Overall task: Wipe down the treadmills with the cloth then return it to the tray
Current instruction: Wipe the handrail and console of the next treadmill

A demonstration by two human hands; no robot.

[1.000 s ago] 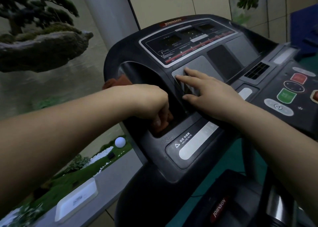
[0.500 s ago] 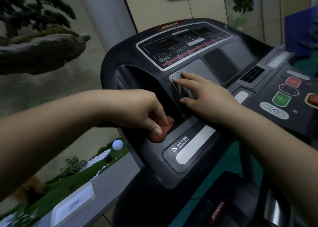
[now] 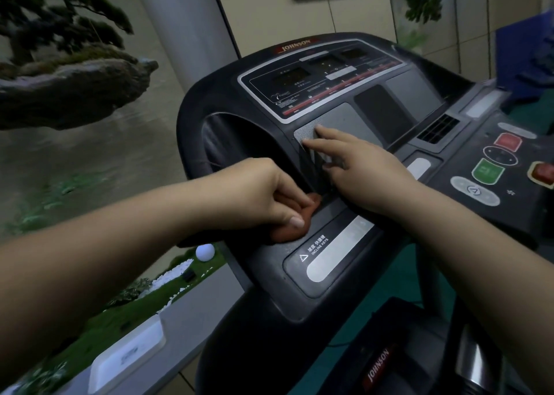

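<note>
Head view: only one camera on my end, looking down over the treadmill console, so everything below comes from it.
Left hand: fingers curled and pinched tight around the cloth, thumb pressing it from the near side.
Cloth: reddish-orange, bunched into a wad, mostly hidden under that hand. It's pushed against the dark console plastic at the lower edge of the left cup-holder recess, just above the incline keys panel.
Right hand: flat and spread, holding nothing that I can see, fingertips resting on the grey mesh speaker patch with the palm lying on the console.
Buttons: red stop and green start sit well to the right of both hands, untouched.
Tray: white, rectangular, down on the grey ledge lower left, well apart from the cloth.
Ledge extras: white ball by the green planting beside the ledge.
</note>
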